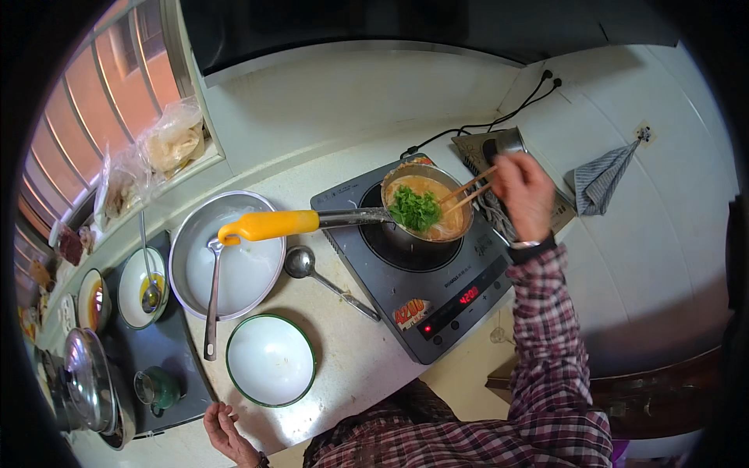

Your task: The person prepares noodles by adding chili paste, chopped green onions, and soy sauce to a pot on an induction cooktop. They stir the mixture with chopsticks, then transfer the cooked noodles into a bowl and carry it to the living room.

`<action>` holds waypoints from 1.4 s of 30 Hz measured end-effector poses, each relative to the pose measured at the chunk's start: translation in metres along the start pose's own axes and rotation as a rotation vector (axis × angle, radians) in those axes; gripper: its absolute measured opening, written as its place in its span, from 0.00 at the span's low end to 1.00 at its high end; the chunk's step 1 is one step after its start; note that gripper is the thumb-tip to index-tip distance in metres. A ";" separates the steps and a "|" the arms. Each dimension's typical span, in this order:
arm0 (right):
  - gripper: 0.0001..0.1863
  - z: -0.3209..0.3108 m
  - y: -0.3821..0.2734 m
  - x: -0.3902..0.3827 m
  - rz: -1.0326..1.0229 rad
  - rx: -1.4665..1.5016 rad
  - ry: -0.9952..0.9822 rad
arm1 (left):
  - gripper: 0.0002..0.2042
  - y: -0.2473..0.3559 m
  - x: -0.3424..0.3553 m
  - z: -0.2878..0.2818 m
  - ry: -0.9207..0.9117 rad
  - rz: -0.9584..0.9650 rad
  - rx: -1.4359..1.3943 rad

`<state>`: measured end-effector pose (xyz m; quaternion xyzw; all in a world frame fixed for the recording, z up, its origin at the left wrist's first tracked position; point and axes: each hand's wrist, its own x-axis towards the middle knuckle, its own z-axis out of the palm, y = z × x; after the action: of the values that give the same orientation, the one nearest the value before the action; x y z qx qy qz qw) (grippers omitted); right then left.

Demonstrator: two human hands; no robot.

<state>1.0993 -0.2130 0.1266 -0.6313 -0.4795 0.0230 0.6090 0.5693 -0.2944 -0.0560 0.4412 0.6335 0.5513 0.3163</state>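
Note:
A small pot [446,222] with a long yellow handle [273,227] sits on a black induction cooker [413,312], holding orange broth and a mound of chopped greens [413,207]. My right hand [521,191] grips wooden chopsticks [476,182] that dip into the broth beside the greens. Down at the counter's front edge, my left hand [225,429] is empty, its fingers loosely curled and apart, near a white green-rimmed bowl [269,359]. A ladle [300,263] lies left of the cooker.
A metal basin [195,265] with a utensil stands at left. Further left are bowls [133,285], a green mug [158,390] and a lidded pan [86,366]. Plastic bags [168,140] rest by a barred window. A striped cloth [601,183] hangs at right, beyond the cooker's cords [523,103].

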 end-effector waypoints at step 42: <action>0.16 -0.030 0.075 0.052 0.274 0.692 -0.205 | 0.25 0.165 -0.028 0.194 -0.411 -0.015 -0.396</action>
<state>1.1888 -0.1873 0.1042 -0.4413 -0.4130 0.3277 0.7262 0.7872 -0.2380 0.0661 0.4685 0.4395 0.5609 0.5222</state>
